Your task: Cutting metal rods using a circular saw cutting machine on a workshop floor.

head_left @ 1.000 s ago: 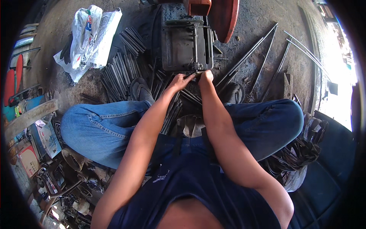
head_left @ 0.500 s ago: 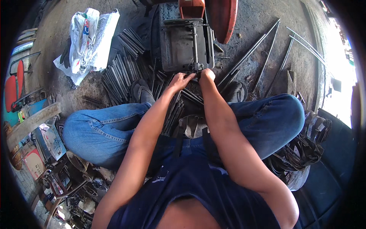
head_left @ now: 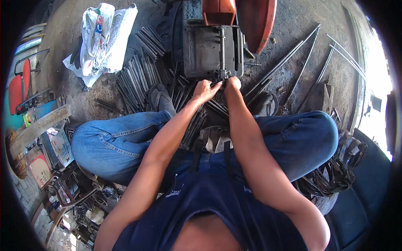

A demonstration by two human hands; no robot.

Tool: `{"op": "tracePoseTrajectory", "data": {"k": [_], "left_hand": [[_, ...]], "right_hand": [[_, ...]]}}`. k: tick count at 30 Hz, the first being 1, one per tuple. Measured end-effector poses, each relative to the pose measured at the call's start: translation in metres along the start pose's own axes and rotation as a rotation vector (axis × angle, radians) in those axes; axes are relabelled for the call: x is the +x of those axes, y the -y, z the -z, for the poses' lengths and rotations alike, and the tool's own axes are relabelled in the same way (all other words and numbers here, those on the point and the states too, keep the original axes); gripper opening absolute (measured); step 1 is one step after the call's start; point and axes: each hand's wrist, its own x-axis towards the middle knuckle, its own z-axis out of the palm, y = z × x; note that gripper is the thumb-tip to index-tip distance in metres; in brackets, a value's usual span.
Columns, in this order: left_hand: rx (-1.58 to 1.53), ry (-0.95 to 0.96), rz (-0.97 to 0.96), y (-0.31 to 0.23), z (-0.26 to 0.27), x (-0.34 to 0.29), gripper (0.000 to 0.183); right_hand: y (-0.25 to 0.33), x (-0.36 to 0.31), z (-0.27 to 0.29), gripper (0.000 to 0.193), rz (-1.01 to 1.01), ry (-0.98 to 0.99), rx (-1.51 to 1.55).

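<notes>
The person sat on the floor (head_left: 318, 71) with knees spread, both forearms reaching forward to the near edge of a dark metal cutting machine (head_left: 209, 50). The left hand (head_left: 205, 90) was curled closed around the end of a thin dark metal rod (head_left: 217, 83); the right hand (head_left: 232, 83) was closed on the same piece, just beside the left, at the foot of the machine's vertical bar. How tightly either hand gripped could not be determined, as the fingers were partly hidden.

Handling properties (judged from appearance): the rod was steel stock, stiff and unyielding, likely light as a single short piece but dense for its size. Its surface looked dull and possibly oily or dusty, so some slip was to be expected. Cut ends were likely sharp; a hold set back from the end, on the shank, appeared safest.

A pile of cut rods (head_left: 138, 79) lay on the floor to the left of the machine, touching one another. Long rods (head_left: 293, 58) lay well apart to the right. A crumpled white plastic bag (head_left: 100, 37) lay beyond the pile.
</notes>
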Motion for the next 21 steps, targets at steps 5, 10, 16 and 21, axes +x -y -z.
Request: {"op": "tracePoseTrajectory", "data": {"k": [5, 10, 16, 21], "left_hand": [[0.027, -0.024, -0.017, -0.008, 0.003, -0.003, 0.060], [0.096, -0.020, 0.039, -0.007, 0.005, -0.003, 0.058], [0.061, -0.039, 0.028, -0.013, -0.001, -0.003, 0.058], [-0.084, 0.057, 0.028, -0.005, 0.018, -0.004, 0.074]], "right_hand": [[-0.017, 0.028, -0.017, 0.032, -0.351, 0.024, 0.978], [-0.022, 0.051, -0.043, 0.025, -0.098, -0.055, 0.433], [-0.022, 0.044, -0.035, 0.028, -0.100, -0.060, 0.482], [-0.033, 0.044, -0.023, 0.033, -0.330, 0.046, 1.241]]}}
